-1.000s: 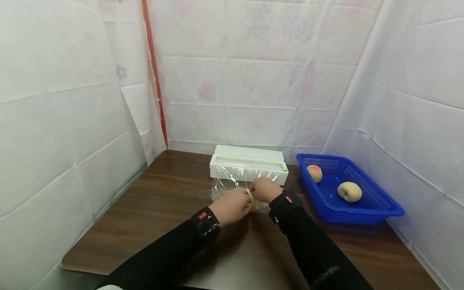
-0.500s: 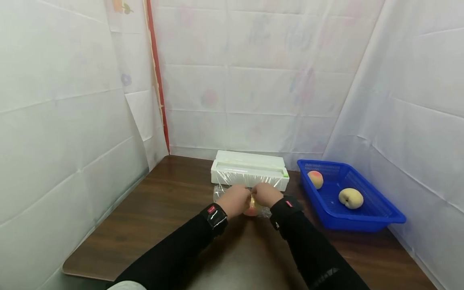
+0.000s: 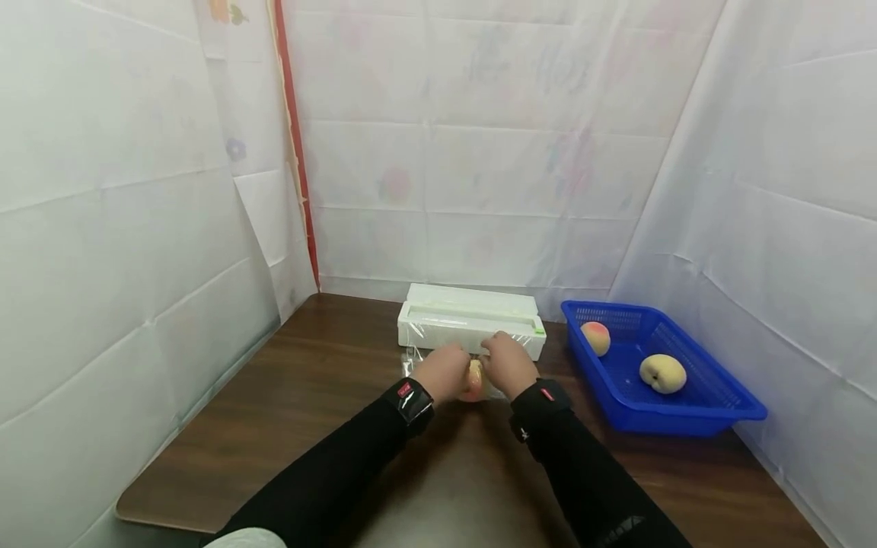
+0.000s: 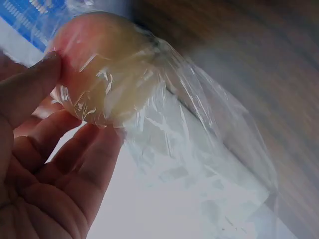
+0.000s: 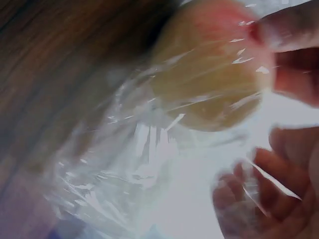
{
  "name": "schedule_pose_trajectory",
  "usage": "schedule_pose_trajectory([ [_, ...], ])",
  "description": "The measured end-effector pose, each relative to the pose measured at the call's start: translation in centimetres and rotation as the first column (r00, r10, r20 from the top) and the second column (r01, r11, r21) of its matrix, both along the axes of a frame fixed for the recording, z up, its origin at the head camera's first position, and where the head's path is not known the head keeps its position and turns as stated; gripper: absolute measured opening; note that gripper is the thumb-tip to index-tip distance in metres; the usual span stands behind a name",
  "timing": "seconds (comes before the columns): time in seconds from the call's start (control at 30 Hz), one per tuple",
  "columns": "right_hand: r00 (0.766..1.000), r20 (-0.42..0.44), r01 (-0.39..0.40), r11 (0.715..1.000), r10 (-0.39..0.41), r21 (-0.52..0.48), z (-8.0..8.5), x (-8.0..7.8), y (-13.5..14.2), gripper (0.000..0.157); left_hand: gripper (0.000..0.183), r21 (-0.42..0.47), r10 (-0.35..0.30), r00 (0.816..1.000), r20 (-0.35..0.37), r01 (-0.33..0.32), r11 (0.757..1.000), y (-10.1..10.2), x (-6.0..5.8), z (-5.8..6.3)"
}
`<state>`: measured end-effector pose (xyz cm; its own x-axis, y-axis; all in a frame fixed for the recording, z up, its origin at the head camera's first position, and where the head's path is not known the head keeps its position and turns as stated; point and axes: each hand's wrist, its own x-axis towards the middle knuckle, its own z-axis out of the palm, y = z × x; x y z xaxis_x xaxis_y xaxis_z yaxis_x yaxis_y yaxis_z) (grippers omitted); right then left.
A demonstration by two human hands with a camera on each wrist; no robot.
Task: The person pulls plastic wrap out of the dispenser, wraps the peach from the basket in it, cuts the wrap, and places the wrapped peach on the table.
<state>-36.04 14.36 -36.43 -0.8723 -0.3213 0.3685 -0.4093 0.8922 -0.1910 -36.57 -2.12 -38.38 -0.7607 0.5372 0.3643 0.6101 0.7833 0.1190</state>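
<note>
Between the two hands is a pink and yellow peach (image 3: 474,378), with clear cling film (image 4: 199,114) stretched over it. My left hand (image 3: 444,371) grips the peach through the film; in the left wrist view its thumb (image 4: 30,89) presses the pink side and the fingers curl beneath. My right hand (image 3: 508,365) is close on the peach's other side. In the right wrist view, its fingers (image 5: 279,174) are curled with film across them, near the peach (image 5: 209,69). Loose film trails from the fruit toward the white foam box (image 3: 438,335).
A blue plastic basket (image 3: 674,420) at the right holds a peach (image 3: 596,339) with a pink top and a paler peach (image 3: 662,374). The box's raised lid (image 3: 473,297) is at the back of the brown table (image 3: 308,396). White sheeting (image 3: 438,152) encloses the area.
The hands came together over the film a half second ago; now the right hand has moved slightly away from the left. The film in front of the box looks less taut.
</note>
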Motion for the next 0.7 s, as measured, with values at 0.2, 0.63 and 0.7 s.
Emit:
schedule_pose_trajectory([
  [0.2, 0.993, -0.109, -0.049, 0.999, 0.048, -0.006, 0.6, 2.4, -0.8, 0.017, 0.034, 0.088, -0.048, 0.984, 0.173, 0.033, 0.996, -0.1, -1.9, -0.1],
  [0.63, 0.999, -0.045, 0.008, 0.999, -0.006, 0.036, -1.7, 1.7, -0.9, 0.008, 0.028, 0.121, -0.043, 0.963, 0.267, 0.01, 0.993, -0.5, -3.8, -0.2],
  [0.7, 0.999, -0.044, 0.002, 0.999, -0.001, 0.032, -1.6, 1.3, -1.0, 0.012, 0.026, 0.113, -0.033, 0.965, 0.261, 0.004, 0.994, -0.4, -4.1, -0.2],
])
